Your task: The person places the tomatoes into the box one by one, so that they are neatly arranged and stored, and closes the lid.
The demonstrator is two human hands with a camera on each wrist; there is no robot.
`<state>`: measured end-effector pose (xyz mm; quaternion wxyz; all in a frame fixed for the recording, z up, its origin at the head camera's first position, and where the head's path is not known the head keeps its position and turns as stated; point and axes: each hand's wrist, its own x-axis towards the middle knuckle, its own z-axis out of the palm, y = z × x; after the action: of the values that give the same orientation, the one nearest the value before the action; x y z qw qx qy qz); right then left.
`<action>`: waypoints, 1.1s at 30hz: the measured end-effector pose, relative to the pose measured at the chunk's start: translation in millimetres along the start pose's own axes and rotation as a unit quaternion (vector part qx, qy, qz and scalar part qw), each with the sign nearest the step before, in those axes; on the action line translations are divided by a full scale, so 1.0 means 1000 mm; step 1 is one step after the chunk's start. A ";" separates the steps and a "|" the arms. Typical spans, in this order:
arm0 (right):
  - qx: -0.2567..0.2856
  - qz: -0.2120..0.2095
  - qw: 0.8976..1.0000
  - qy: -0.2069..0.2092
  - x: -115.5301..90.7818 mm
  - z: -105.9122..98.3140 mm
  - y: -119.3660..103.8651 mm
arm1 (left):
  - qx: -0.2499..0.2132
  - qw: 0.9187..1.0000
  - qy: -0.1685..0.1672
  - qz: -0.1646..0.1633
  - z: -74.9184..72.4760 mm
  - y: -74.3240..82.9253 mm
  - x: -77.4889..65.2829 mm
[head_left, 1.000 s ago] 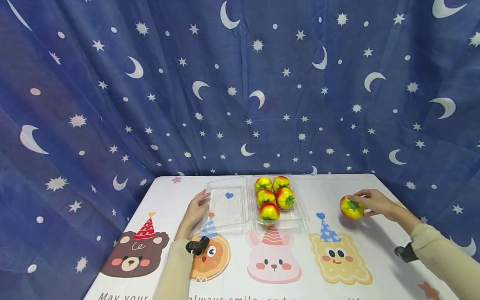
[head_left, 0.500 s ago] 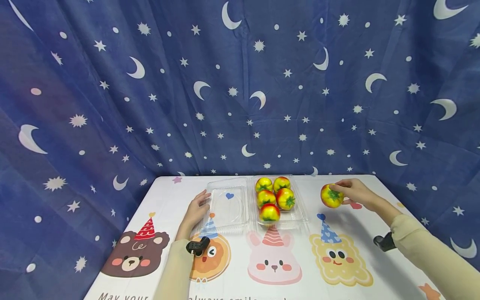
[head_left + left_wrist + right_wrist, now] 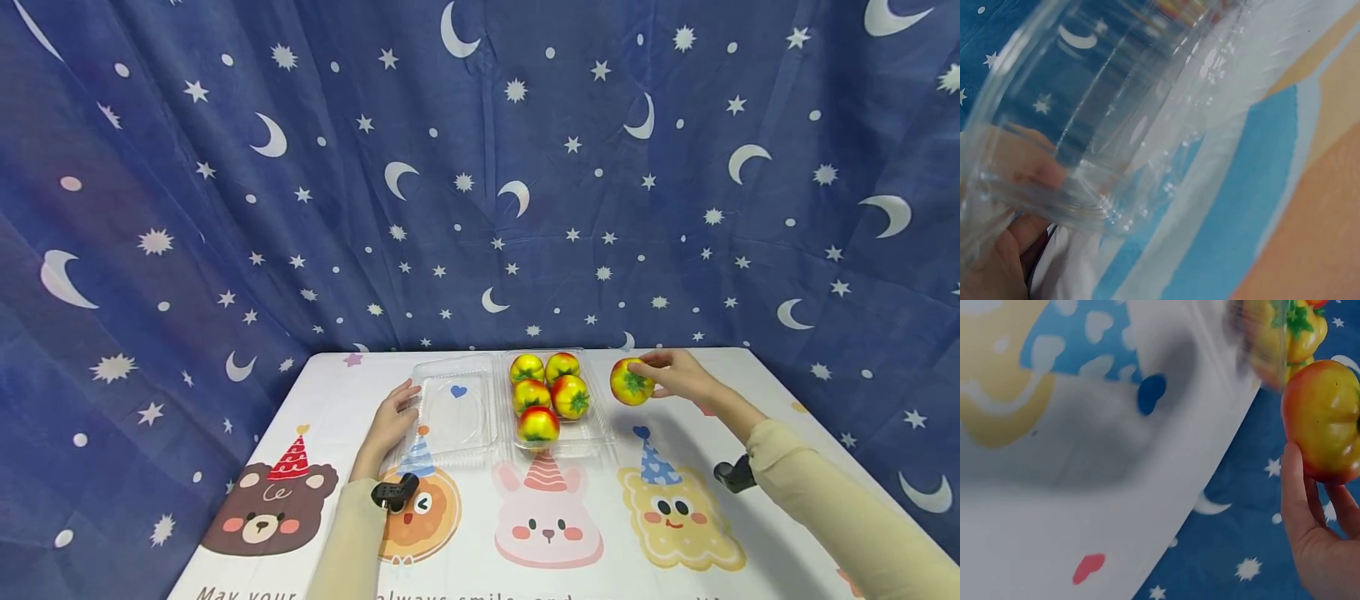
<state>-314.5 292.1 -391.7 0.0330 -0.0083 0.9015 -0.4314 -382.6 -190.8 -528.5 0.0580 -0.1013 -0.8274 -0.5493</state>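
My right hand pinches a red-and-yellow, tomato-like fruit with a green leafy top. It holds the fruit above the table, just right of a clear plastic clamshell box. In the right wrist view, the fingers reach up to the fruit from below. Several matching fruits sit in the box's right half. My left hand rests at the left edge of the opened lid, its fingers touching the rim. In the left wrist view, the lid partly covers that hand.
A white tablecloth with printed cartoon figures covers the table. Behind its far edge hangs a dark blue curtain with moons and stars. Black cameras are strapped to both wrists.
My right hand has carried the fruit leftward and toward the back, closer to the box. The left hand, the lid and the fruits in the box have stayed put.
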 end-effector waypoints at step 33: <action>-0.057 -0.124 0.990 -0.026 0.015 0.060 -0.023 | 0.002 1.000 -0.002 -0.004 -0.001 0.003 0.001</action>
<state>-325.5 230.5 -411.5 0.0025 -0.1330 0.9155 -0.3797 -382.6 -191.0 -525.2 0.0546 -0.0990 -0.8293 -0.5473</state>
